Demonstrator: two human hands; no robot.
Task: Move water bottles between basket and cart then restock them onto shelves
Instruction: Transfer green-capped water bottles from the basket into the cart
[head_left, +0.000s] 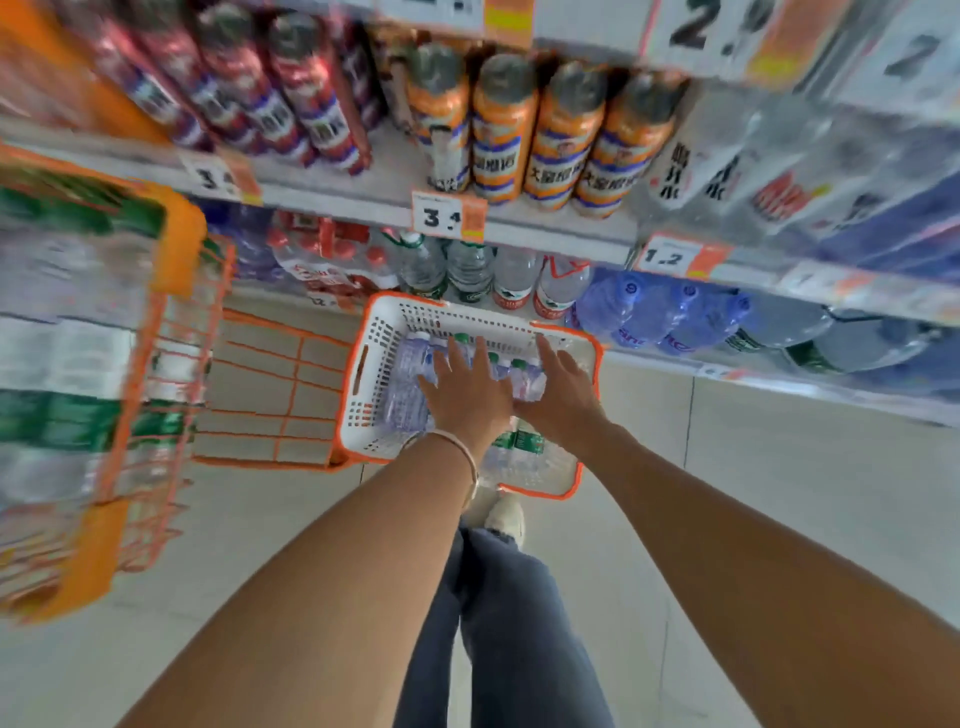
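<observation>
A white basket (371, 343) with an orange rim sits on the floor in front of the shelves. Several clear water bottles (405, 384) with green caps lie inside it. My left hand (465, 392) reaches down into the basket with fingers spread over the bottles. Beside it, my right hand (563, 384) also reaches in with straight fingers near the bottle tops. Whether either hand touches a bottle cannot be told from this blurred frame. An orange wire cart (171, 395) stands at the left, loaded with shrink-wrapped packs of water.
Shelves (545, 234) ahead hold red and orange drink bottles above and water bottles and large blue jugs (660, 317) on the bottom row. Price tags hang on the shelf edges. Pale tiled floor (753, 493) lies to the right. My legs and a shoe show below.
</observation>
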